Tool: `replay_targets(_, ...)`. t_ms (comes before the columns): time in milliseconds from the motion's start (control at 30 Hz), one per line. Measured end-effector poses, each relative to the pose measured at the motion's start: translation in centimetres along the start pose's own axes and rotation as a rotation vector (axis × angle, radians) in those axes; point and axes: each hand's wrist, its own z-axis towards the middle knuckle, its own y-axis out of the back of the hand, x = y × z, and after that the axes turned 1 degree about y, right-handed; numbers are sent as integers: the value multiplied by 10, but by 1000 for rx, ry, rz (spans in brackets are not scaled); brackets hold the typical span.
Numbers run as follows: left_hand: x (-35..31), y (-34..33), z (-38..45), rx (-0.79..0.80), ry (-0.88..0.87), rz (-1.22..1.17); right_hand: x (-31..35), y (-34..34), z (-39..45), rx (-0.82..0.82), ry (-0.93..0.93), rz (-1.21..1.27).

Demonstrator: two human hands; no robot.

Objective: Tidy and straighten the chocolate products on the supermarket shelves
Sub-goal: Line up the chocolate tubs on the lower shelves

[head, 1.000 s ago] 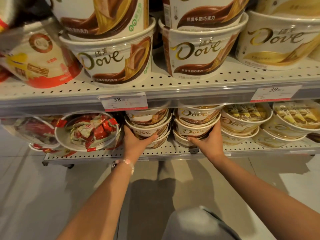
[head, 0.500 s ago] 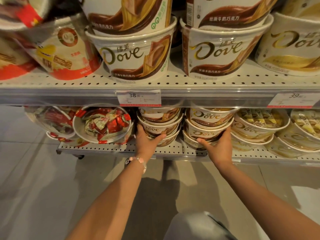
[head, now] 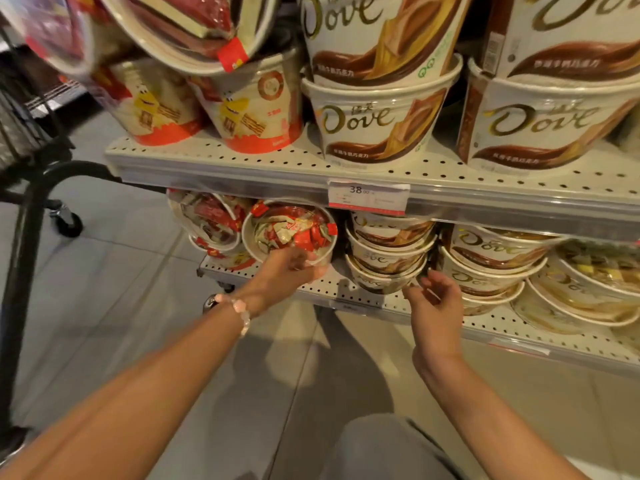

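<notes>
Head view, left hand: the left hand [head: 289, 268] has left the stack of Dove tubs [head: 388, 256] it braced half a second ago and now reaches to the tilted tub of red-wrapped sweets [head: 289, 232] on the lower shelf [head: 346, 291]; its fingers [head: 313, 270] curl under that tub's lower rim, grasping it.

Head view, right hand: the right hand [head: 434, 306] has come off the second Dove stack [head: 491, 261] and sits in front of the gap between the two stacks, fingers [head: 420, 280] loosely curled and released, holding nothing, the tips just beside the lowest tub of the first stack.

Head view, wrist: a pale bead bracelet [head: 239, 308] circles the left wrist.

Head view, lower shelf: from left, two tubs of red-wrapped sweets leaning face-out, then two stacks of Dove tubs, then yellow-topped tubs [head: 588, 282] at the right edge.

Head view, upper shelf: big Dove tubs [head: 377, 123] stand stacked in twos beside red-based tubs [head: 254, 109]; a 38.00 price tag [head: 369, 197] hangs on the upper shelf edge [head: 242, 176].

Head view, framing: the view has swung left since the earlier frame, bringing a black trolley [head: 31, 188] in at the left.
</notes>
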Motion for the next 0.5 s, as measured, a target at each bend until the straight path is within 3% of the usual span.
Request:
replay_targets(100,3,37,-14,-105,50,-62,0,-29,-4,155,-14,-95)
replay_targets(267,24,79,-18,-408,100,-215,-1,-70,-5,397,-117,-263)
replay_targets(500,72,122,10,-812,199,-312,-3,-112,6,477,-209,-269)
